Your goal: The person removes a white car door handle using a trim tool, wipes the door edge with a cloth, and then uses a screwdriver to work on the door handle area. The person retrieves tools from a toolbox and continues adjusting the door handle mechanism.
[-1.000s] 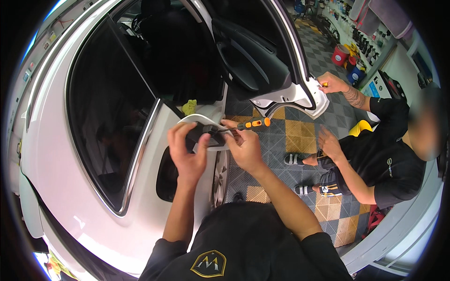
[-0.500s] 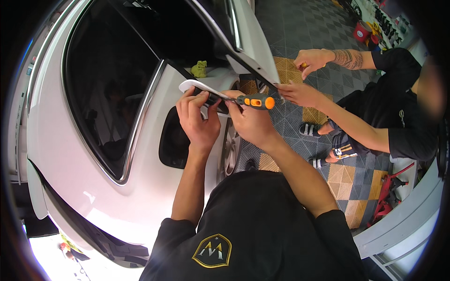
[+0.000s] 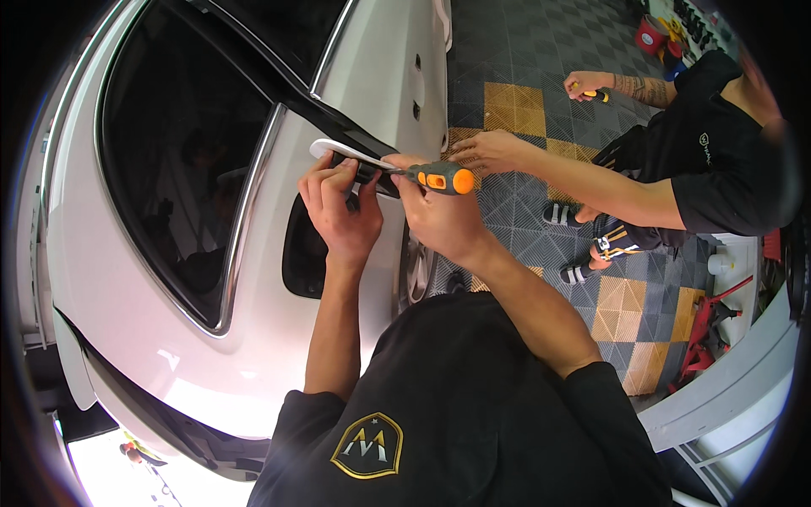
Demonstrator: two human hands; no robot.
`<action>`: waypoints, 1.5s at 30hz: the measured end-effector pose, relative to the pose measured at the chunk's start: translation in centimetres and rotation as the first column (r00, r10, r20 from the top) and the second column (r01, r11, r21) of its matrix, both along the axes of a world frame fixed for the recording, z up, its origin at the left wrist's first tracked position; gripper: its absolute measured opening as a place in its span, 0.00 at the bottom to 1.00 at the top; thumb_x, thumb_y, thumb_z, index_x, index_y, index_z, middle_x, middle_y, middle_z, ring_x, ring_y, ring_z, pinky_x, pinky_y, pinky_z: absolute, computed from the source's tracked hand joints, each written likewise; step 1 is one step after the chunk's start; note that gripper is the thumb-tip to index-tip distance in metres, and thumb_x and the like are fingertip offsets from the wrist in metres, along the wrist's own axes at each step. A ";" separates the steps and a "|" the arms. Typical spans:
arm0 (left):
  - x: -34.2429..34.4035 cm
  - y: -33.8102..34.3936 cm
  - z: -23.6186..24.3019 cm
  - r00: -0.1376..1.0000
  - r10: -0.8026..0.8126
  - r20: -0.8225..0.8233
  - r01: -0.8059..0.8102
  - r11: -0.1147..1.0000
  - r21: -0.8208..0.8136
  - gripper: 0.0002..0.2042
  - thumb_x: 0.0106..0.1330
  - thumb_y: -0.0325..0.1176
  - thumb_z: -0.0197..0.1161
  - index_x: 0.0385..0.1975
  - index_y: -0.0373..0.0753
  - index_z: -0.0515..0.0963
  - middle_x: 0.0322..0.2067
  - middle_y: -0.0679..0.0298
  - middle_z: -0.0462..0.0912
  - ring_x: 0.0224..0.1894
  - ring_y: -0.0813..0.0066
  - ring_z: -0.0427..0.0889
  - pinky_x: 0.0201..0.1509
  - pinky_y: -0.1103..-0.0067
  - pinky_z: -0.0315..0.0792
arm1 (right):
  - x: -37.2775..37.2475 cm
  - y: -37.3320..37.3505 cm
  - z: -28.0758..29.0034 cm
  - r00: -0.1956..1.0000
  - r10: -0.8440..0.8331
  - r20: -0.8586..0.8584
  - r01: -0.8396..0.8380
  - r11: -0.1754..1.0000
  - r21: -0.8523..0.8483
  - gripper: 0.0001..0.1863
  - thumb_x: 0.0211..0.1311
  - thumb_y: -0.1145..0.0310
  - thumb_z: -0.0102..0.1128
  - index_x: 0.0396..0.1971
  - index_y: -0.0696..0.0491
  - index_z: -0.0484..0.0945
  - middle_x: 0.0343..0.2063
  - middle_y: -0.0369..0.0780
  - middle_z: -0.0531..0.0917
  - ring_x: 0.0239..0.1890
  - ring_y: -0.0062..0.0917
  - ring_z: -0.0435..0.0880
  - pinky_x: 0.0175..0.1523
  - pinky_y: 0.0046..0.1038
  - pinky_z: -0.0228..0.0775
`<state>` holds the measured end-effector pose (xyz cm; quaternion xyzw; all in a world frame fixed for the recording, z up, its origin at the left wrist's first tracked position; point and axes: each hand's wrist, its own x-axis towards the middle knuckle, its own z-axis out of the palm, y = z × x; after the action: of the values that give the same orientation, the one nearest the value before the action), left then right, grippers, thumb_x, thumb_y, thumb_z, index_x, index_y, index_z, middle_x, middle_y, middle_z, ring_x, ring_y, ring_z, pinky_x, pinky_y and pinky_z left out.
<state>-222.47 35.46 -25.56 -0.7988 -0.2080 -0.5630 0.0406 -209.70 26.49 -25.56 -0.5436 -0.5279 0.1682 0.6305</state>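
Note:
In front of the white car [image 3: 194, 372] I hold a small white panel [image 3: 334, 149] with a rounded end and a black underside, shaped like a fuel filler flap. My left hand [image 3: 338, 211] is closed on it from below, thumb and fingers pinching its black side. My right hand [image 3: 443, 220] is closed at the front of a screwdriver [image 3: 439, 177] with a dark grey and orange handle. Its thin shaft points left against the black side of the panel, the tip hidden. A dark rounded opening [image 3: 302, 253] in the car's rear fender lies just beyond my left wrist.
On the right a co-worker in black stretches one hand [image 3: 494, 152] towards the car and holds a yellow-and-black tool [image 3: 596, 95] in the other. The car's side door [image 3: 389, 76] stands ahead. Grey and yellow tiles [image 3: 515, 106] cover the floor. A red jack-like frame [image 3: 701, 338] sits at right.
The car door that stood out from the body is now closed, and the green cloth by its frame is out of sight. The co-worker's hand has left the door edge. My grip stays the same.

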 end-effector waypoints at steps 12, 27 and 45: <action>-0.1 2.9 1.3 0.991 -0.031 -0.128 0.021 0.997 -0.080 0.19 0.48 0.22 0.78 0.41 0.35 0.81 0.41 0.56 0.83 0.51 0.55 0.80 0.56 0.68 0.72 | 0.9 3.6 -0.9 0.996 -0.043 -0.081 0.063 0.964 0.259 0.12 0.61 0.77 0.63 0.46 0.59 0.82 0.32 0.45 0.85 0.31 0.34 0.86 0.34 0.31 0.75; -0.2 3.2 0.5 0.980 0.005 -0.198 -0.012 0.999 -0.031 0.19 0.45 0.20 0.78 0.38 0.37 0.80 0.38 0.60 0.83 0.47 0.55 0.79 0.52 0.66 0.72 | 1.3 2.2 -1.1 0.997 -0.077 0.018 0.063 0.908 0.413 0.11 0.56 0.80 0.69 0.39 0.60 0.80 0.36 0.43 0.84 0.34 0.30 0.85 0.42 0.26 0.77; 1.1 2.8 0.8 0.985 0.071 -0.155 -0.080 0.996 -0.047 0.19 0.49 0.19 0.76 0.42 0.36 0.81 0.42 0.58 0.84 0.48 0.57 0.80 0.54 0.68 0.73 | 3.6 4.2 -0.9 0.997 -0.037 0.072 0.010 0.942 0.335 0.07 0.64 0.74 0.67 0.39 0.58 0.84 0.31 0.41 0.85 0.27 0.25 0.83 0.31 0.23 0.74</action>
<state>-221.35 38.30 -24.81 -0.8320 -0.2493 -0.4923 0.0566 -206.06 30.69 -26.46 -0.4413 -0.5663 0.0476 0.6945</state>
